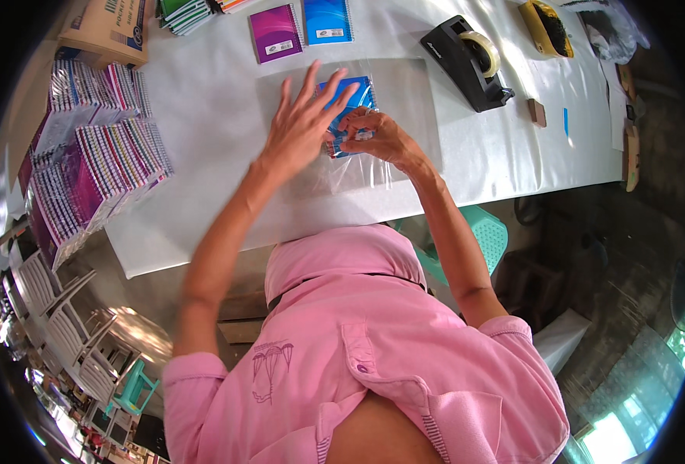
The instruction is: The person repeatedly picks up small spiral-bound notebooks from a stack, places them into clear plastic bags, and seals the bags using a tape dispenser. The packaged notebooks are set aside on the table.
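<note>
A small blue spiral notebook lies on a clear flat sheet in front of me, partly covered by both hands. Loose clear plastic film wraps it and spreads out on its near side. My left hand is over the notebook's left side, fingers spread and holding nothing. At the right near part of the notebook, my right hand has its thumb and fingertips pinched together at the film. The exact bit of film between those fingertips is hard to see.
A purple notebook and another blue notebook lie farther back. Stacked spiral notebooks and a cardboard box stand left. A black tape dispenser, a brown block and a yellow container are right.
</note>
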